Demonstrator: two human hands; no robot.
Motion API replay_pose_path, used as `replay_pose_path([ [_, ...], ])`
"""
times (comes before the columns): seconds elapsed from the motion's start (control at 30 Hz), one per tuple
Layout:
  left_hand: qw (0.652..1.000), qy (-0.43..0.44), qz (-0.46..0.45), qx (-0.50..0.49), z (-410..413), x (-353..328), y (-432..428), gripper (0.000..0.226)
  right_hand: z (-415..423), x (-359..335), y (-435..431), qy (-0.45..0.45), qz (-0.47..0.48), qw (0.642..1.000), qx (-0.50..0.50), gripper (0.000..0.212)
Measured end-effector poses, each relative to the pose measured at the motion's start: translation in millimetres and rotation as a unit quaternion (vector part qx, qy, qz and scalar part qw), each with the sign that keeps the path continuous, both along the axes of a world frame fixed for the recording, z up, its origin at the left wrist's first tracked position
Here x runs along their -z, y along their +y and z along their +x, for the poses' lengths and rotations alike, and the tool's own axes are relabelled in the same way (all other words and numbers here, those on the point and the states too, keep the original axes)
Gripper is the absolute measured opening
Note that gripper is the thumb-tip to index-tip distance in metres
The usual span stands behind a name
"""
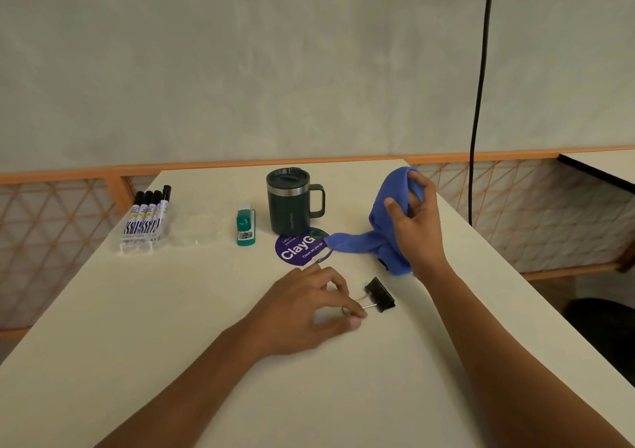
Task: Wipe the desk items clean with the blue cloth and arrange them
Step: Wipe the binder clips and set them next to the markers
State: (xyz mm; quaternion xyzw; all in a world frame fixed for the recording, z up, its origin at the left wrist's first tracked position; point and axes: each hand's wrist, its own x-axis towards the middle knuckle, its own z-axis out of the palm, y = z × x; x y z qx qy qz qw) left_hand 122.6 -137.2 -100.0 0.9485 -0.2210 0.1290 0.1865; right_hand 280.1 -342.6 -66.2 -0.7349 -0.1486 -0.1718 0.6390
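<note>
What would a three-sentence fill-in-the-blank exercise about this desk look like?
The left hand pinches the wire handle of a black binder ____.
The right hand grips the ____ cloth.
Between the clear box and the mug lies a green ____.
Missing words: clip; blue; stapler.

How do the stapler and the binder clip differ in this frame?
The stapler is green and white; the clip is black with wire handles. The stapler lies untouched beside the mug; the left hand pinches the clip's handle. The stapler sits farther back; the clip is nearer the person. Both are on the desk, apart from the cloth that the right hand holds.
</note>
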Motion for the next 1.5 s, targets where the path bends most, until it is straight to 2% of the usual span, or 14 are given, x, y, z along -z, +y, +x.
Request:
replay_pose_path([
  [0.3, 0.993, 0.002, -0.037, -0.111, 10, 1, 22, 0.034, 2, -10, 26, 0.089, 0.107, 0.99, -0.022, 0.028],
  [0.47, 0.997, 0.001, 0.057, -0.05, 12, 3, 2, 0.046, 6, -12, 16, 0.145, 0.199, 0.968, -0.05, 0.016],
  [0.63, 0.996, 0.007, 0.049, -0.078, 14, 2, 11, 0.039, 8, -11, 8, 0.185, 0.246, 0.946, -0.104, 0.047],
  [0.93, 0.993, 0.026, 0.049, -0.101, 20, 6, 25, 0.042, -3, -1, 28, 0.214, 0.212, 0.941, -0.157, 0.064],
  [1.07, 0.988, 0.06, -0.003, -0.14, 17, 0, 41, 0.028, -4, 4, 27, 0.207, 0.195, 0.948, -0.142, 0.028],
  [1.2, 0.968, 0.101, -0.102, -0.206, 11, -3, 55, 0.016, -5, 16, 24, 0.19, 0.112, 0.969, -0.114, 0.031],
  [1.27, 0.956, 0.1, -0.165, -0.221, 9, -4, 62, 0.012, -5, 19, 24, 0.101, -0.034, 0.991, -0.08, 0.037],
  [1.3, 0.949, 0.099, -0.2, -0.223, 8, -4, 65, 0.012, -10, 17, 27, 0.077, -0.044, 0.993, -0.077, 0.04],
  [1.33, 0.942, 0.091, -0.233, -0.224, 5, -5, 67, 0.013, -14, 17, 31, 0.094, 0.059, 0.98, -0.162, 0.041],
  [1.37, 0.935, 0.076, -0.261, -0.227, 3, -7, 67, 0.016, -22, 10, 32, 0.165, 0.194, 0.936, -0.243, 0.039],
  [1.4, 0.929, 0.058, -0.285, -0.231, 2, -8, 67, 0.018, -22, 10, 32, 0.152, 0.162, 0.941, -0.256, 0.034],
  [1.43, 0.921, 0.043, -0.306, -0.237, 1, -10, 67, 0.02, -27, 18, 33, 0.046, -0.033, 0.98, -0.191, 0.028],
  [1.47, 0.911, 0.036, -0.329, -0.244, 0, -12, 66, 0.022, -32, 18, 36, -0.008, -0.137, 0.982, -0.133, 0.023],
  [1.5, 0.901, 0.036, -0.353, -0.249, -1, -14, 66, 0.023, -29, 23, 41, 0.014, -0.09, 0.989, -0.117, 0.022],
])
